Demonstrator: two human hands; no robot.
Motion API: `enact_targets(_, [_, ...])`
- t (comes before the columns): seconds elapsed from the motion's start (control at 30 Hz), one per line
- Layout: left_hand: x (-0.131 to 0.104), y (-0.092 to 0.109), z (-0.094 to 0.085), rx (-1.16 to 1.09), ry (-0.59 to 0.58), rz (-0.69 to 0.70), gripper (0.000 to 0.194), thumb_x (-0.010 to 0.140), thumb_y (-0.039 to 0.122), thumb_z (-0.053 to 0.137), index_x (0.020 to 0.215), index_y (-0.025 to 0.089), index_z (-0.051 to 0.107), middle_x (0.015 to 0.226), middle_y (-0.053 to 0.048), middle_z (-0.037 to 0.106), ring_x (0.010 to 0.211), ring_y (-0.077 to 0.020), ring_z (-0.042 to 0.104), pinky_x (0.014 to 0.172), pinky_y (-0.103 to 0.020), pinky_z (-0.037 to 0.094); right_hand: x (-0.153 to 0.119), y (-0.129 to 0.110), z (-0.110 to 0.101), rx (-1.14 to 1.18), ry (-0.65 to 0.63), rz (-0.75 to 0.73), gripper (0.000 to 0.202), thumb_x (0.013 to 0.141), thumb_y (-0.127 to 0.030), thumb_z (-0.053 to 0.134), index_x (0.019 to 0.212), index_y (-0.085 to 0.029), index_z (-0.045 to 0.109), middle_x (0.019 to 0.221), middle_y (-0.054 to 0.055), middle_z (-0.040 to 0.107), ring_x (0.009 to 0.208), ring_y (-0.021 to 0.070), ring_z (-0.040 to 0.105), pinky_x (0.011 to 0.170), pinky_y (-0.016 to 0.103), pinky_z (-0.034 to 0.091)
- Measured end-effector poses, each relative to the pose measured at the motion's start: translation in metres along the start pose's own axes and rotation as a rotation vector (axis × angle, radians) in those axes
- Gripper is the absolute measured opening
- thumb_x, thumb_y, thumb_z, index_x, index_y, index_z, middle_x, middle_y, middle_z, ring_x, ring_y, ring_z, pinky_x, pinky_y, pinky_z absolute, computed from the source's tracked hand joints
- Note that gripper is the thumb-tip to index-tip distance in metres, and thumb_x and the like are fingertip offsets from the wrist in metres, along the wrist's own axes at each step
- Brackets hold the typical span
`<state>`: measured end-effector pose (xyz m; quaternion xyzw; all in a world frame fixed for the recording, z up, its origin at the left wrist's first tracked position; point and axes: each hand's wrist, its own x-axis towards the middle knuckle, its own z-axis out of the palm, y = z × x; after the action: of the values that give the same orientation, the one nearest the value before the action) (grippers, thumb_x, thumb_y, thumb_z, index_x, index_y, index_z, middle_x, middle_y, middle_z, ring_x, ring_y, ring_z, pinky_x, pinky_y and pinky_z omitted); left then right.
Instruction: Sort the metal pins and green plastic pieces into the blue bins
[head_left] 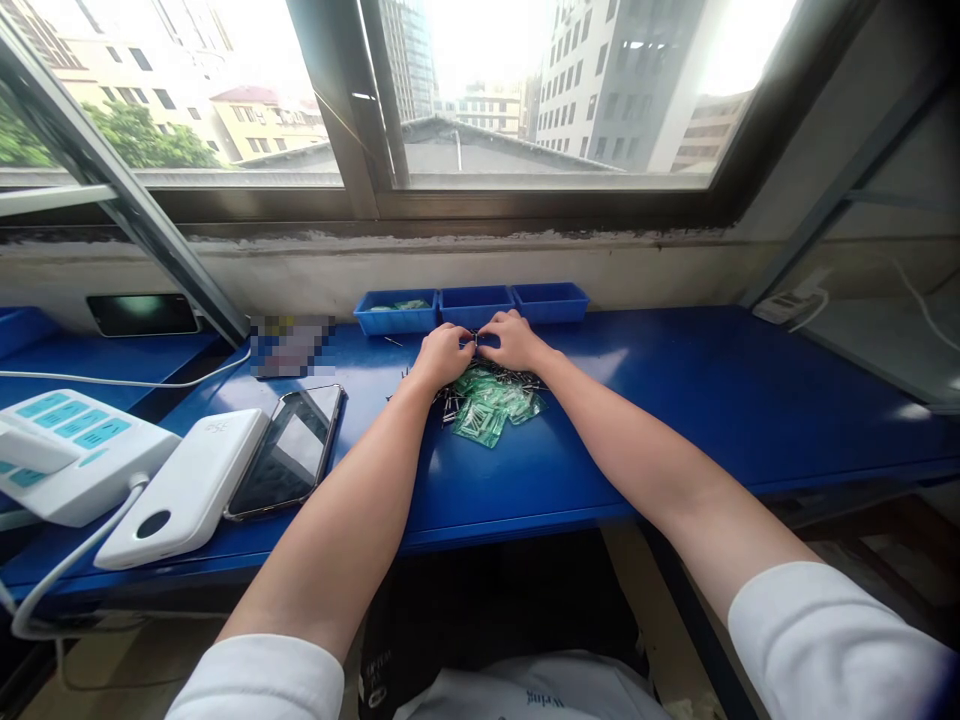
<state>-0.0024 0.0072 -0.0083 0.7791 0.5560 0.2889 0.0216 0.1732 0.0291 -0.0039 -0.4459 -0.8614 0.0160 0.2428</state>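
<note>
My left hand [446, 352] and my right hand [513, 341] meet over the middle of the blue table, both with fingers pinched together. Between their fingertips is a small dark, thin piece [475, 340], too small to name. Beneath and around my hands lies a pile of small dark and silvery pin-like pieces [450, 405]. In front of the hands, green-tinted clear plastic packets [484, 418] lie heaped, with slim light pieces inside. A single pin-like piece [393, 342] lies apart, left of my left hand.
Three blue bins [476, 304] stand in a row behind my hands; the left one holds green packets [409, 305]. At left lie a phone [294, 450], a white power bank [184, 490] and a white power strip [75, 450] with cables. Another phone [142, 314] leans near the wall.
</note>
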Motion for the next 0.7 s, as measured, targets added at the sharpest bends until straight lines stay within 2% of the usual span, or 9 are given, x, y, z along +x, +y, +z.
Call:
enact_targets(0.1, [0.0002,-0.0003,0.0004,-0.003,-0.007,-0.008,0.033,0.084,0.034,0.051,0.102,0.017,0.071,0.106,-0.009,0.067,0.099,-0.0235,0.062,0.091,-0.033,0.047,0.0016,0.0001,0.0053,0.028,-0.122,-0.007,0.034,0.083,-0.039,0.059,0.108,-0.02,0.073,0.105,0.011,0.062,0.101,0.0264,0.055,0.089,0.038,0.042])
enact_targets(0.17, [0.0002,0.0002,0.0001,0.0,-0.016,-0.016,0.033,0.084,0.035,0.051,0.102,0.017,0.072,0.107,-0.008,0.067,0.099,-0.0232,0.062,0.09,-0.032,0.048,0.0029,0.0023,0.0081,0.078,-0.138,-0.033,0.027,0.085,-0.032,0.058,0.1,-0.019,0.075,0.097,0.009,0.064,0.092,0.0211,0.059,0.085,0.031,0.044])
enact_targets(0.3, [-0.0004,0.0023,-0.0016,0.011,-0.037,-0.019,0.032,0.083,0.034,0.052,0.102,0.018,0.072,0.107,-0.008,0.067,0.099,-0.0231,0.062,0.09,-0.031,0.048,0.0042,0.0046,0.0089,0.124,-0.1,-0.055,0.019,0.083,-0.024,0.06,0.089,-0.017,0.076,0.087,0.006,0.067,0.08,0.0161,0.061,0.078,0.025,0.044])
enact_targets(0.5, [-0.0009,0.0021,-0.0017,0.017,-0.054,-0.01,0.032,0.083,0.035,0.052,0.102,0.018,0.072,0.107,-0.008,0.068,0.098,-0.0227,0.063,0.09,-0.031,0.048,0.0039,0.0018,0.0072,0.139,-0.099,-0.058,0.014,0.082,-0.021,0.061,0.085,-0.014,0.074,0.088,0.006,0.07,0.08,0.0156,0.061,0.075,0.024,0.043])
enact_targets(0.6, [-0.0001,0.0005,0.0,-0.002,-0.032,0.009,0.032,0.084,0.034,0.05,0.101,0.019,0.072,0.103,-0.007,0.069,0.098,-0.0226,0.063,0.09,-0.031,0.048,0.0025,0.0013,0.0077,0.222,-0.044,-0.057,0.017,0.085,-0.022,0.056,0.089,-0.015,0.072,0.086,0.005,0.07,0.079,0.0155,0.061,0.074,0.025,0.043])
enact_targets(0.7, [0.0005,0.0013,0.0003,-0.047,0.02,0.033,0.032,0.085,0.027,0.046,0.101,0.019,0.072,0.102,-0.007,0.07,0.098,-0.0219,0.063,0.091,-0.031,0.048,0.0009,-0.0011,0.0053,0.345,0.023,-0.018,0.02,0.087,-0.026,0.052,0.09,-0.016,0.07,0.075,0.002,0.068,0.068,0.0138,0.058,0.068,0.025,0.043])
